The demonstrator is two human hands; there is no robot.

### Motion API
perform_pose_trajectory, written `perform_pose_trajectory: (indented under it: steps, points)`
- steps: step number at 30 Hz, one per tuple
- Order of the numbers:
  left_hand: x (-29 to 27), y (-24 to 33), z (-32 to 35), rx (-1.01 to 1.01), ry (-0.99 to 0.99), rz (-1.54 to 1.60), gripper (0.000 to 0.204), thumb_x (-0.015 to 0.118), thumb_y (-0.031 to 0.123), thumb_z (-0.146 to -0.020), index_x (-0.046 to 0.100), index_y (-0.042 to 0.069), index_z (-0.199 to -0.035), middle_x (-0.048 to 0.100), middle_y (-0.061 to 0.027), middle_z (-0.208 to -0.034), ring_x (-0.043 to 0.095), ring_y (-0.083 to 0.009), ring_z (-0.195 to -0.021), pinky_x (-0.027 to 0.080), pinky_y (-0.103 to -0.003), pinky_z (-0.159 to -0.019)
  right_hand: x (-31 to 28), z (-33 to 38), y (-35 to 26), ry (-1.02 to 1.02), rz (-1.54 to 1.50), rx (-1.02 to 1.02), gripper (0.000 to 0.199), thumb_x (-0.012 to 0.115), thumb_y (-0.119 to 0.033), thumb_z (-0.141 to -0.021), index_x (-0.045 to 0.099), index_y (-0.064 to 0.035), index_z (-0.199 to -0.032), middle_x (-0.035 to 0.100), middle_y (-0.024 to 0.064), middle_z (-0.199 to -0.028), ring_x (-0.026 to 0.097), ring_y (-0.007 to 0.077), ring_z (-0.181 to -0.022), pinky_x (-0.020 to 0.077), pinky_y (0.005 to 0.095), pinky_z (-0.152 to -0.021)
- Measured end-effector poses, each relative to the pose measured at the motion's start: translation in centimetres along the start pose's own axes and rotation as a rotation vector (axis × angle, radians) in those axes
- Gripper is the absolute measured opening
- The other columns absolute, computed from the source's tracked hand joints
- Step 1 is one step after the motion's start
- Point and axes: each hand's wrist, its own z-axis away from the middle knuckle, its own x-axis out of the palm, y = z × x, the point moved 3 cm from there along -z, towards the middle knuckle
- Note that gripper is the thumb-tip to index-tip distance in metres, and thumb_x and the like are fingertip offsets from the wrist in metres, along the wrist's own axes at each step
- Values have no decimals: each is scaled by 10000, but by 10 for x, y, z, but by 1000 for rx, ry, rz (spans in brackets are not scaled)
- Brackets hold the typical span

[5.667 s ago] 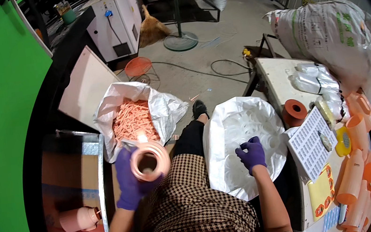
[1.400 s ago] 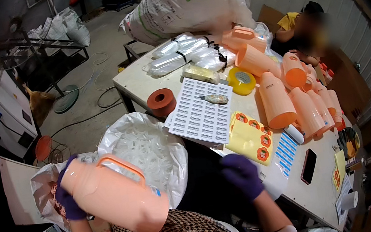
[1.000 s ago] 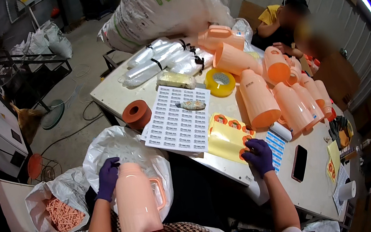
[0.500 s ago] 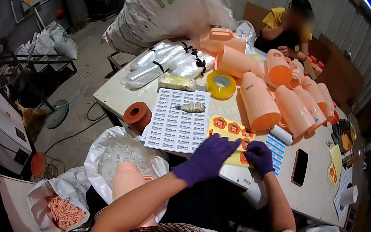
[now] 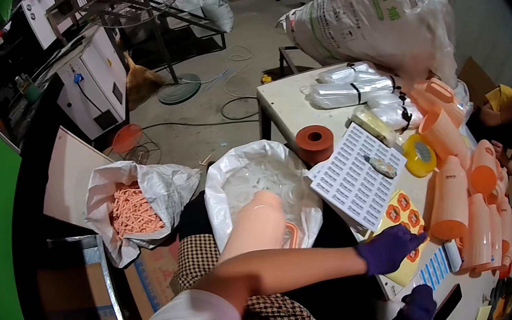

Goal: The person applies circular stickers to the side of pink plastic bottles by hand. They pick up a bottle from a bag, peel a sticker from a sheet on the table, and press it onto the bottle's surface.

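Note:
Both my hands wear purple gloves. My left hand [image 5: 391, 247] lies over a yellow sheet of round red stickers [image 5: 396, 213], its index finger stretched out toward the sheet's right side. My right hand [image 5: 419, 307] is lower, at the table's near edge, apart from the sheet. Its fingers are curled, and whatever they may hold is hidden. Beside the right hand are a blue-and-white label strip [image 5: 435, 271] and a dark phone [image 5: 447, 307]. A peach plastic bottle-shaped shell with a handle [image 5: 257, 224] leans in front of me, partly behind my left forearm.
Several peach shells [image 5: 450, 201] crowd the table's right side. A printed label sheet [image 5: 357, 175], yellow tape roll [image 5: 419, 155], brown roll [image 5: 315, 144] and bagged clear film [image 5: 351, 91] lie farther back. Sacks of clear rings [image 5: 255, 176] and peach sticks [image 5: 134, 211] stand left of the table.
The view has swung left, so the table sits farther right. My right hand has come off the sticker sheet toward me; my left stays over it.

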Motion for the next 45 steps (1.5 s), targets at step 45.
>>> perform_pose_trajectory:
  steps: [45]
  points:
    - [-172,6,328,-417,218,-236,406,737,278,-790,664,90,-1143,694,-130,-1086,651,-311,-1096,396,-514,-1014,203,-58,75,-320,99,320,346,749,-83,-799,673,-67,-1136,657,155,-988,637,343,-904,515,427,-798]
